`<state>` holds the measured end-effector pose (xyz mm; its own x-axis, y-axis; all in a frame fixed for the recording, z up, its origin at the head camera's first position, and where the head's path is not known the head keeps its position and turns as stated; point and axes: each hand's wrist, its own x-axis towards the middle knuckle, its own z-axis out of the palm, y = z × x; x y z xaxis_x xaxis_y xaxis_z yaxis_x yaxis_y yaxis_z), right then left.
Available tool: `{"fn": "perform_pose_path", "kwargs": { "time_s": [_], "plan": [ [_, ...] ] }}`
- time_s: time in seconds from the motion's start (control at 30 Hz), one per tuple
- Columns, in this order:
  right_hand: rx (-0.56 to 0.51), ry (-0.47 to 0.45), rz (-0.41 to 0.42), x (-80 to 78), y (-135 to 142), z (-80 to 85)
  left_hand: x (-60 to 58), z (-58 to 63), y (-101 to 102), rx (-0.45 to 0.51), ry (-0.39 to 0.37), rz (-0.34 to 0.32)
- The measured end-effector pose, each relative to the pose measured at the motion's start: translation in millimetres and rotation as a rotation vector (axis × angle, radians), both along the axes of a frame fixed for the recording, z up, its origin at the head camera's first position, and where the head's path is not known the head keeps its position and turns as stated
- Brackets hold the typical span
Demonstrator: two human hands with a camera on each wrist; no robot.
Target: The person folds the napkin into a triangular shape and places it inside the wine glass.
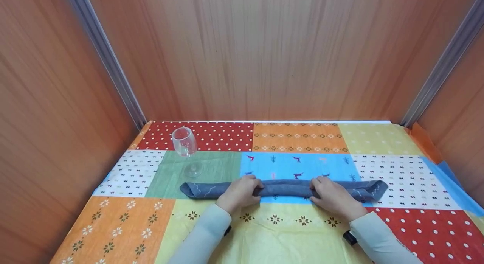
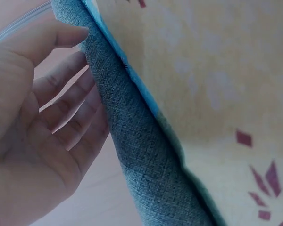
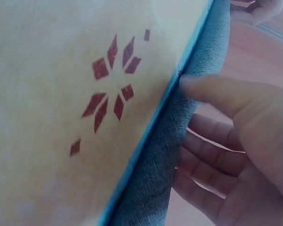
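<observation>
A grey-blue woven cloth (image 1: 285,188) with thin white line markings lies in a long roll from left to right across the table; its ends are looser, with folds showing. My left hand (image 1: 241,193) holds the roll left of its middle, fingers curled over the far side and thumb at the near side. Right of the middle, my right hand (image 1: 333,197) grips it the same way. In the left wrist view the thumb and fingers lie against the cloth (image 2: 127,127). The right wrist view shows the thumb tip at the near edge of the cloth (image 3: 153,160).
An upright, clear wine glass (image 1: 185,143) stands beyond the roll's left end. A patchwork-patterned tablecloth (image 1: 272,237) covers the table. Wood-grain panels (image 1: 245,56) enclose the back and both sides, with metal posts (image 1: 109,63) at the corners.
</observation>
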<state>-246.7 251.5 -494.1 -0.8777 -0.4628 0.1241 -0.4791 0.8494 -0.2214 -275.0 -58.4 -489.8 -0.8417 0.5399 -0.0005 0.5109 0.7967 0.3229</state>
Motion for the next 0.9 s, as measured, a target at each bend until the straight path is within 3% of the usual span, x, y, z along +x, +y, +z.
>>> {"fn": "perform_pose_path", "kwargs": {
  "time_s": [0.4,0.57,0.73,0.9],
  "plan": [
    [-0.034,0.012,-0.002,-4.9,-0.5,-1.9,-4.9,1.9,0.5,0.017,0.026,-0.02],
    [-0.041,-0.025,-0.014,-8.2,1.1,-3.8,-7.3,1.2,0.7,0.009,0.024,-0.013],
    [-0.041,-0.037,-0.015,-10.8,2.0,-3.7,-12.2,-1.1,1.0,0.009,-0.001,0.009],
    [-0.059,-0.038,-0.019,-16.4,2.8,-4.9,-20.0,-1.7,-1.0,0.067,-0.065,0.032]
  ]
}}
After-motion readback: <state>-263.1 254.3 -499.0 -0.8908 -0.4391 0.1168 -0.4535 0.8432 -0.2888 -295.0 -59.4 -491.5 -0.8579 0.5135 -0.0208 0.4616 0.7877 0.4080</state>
